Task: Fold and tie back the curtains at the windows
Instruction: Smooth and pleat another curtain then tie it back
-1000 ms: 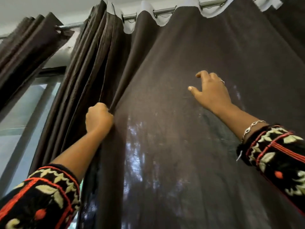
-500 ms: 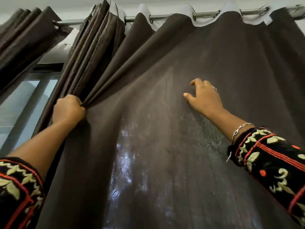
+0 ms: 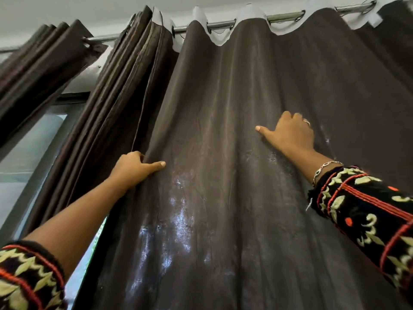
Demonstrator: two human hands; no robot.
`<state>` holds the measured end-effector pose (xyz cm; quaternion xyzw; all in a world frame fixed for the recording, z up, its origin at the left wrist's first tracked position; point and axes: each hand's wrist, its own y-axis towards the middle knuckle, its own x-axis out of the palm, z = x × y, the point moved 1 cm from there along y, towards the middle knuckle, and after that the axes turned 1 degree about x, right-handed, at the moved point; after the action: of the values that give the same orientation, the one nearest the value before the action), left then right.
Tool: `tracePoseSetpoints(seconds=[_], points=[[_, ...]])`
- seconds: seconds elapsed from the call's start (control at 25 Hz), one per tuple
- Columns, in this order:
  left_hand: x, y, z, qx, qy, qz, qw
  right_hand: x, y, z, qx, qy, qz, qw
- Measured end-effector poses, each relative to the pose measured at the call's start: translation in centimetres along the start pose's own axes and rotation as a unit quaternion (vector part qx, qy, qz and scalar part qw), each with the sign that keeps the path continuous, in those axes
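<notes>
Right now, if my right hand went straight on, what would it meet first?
The curtain: the right hand seems to rest on it, pointing up-left toward the rod; depth is unclear.

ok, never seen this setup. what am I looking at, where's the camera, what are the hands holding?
There is no machine: a person works with two bare hands. Every picture comes from one wide-angle camera worn on the head, here tilted up at a window. A dark brown curtain hangs by rings from a metal rod. The left hand grips the folds gathered at its left edge, thumb lying along the cloth. The right hand rests further right on the flat cloth, fingers curled, thumb out; whether it pinches a fold cannot be told. Window glass shows at left, and beyond it a second curtain.
</notes>
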<state>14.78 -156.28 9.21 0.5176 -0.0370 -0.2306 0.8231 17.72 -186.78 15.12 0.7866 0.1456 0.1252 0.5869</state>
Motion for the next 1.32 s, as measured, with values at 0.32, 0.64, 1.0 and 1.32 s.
tracePoseSetpoints(seconds=[0.32,0.64,1.0,1.32], points=[[1.3,-1.1,-0.1,0.025,0.067,0.062,0.996,0.3,-0.6,-1.8,-0.004,0.028,-0.06,0.998],[2.8,-1.1,-0.7,0.085,0.061,0.062,0.993,3.2,-1.0,-10.1,-0.071,0.065,-0.101,0.99],[2.8,-1.4,-0.1,0.07,0.026,0.082,0.994,4.6,-2.0,-15.5,-0.156,0.145,-0.16,0.964],[3.4,-2.9,2.2,0.082,-0.052,0.047,0.994,0.5,1.9,-1.2,-0.087,0.022,0.035,0.995]])
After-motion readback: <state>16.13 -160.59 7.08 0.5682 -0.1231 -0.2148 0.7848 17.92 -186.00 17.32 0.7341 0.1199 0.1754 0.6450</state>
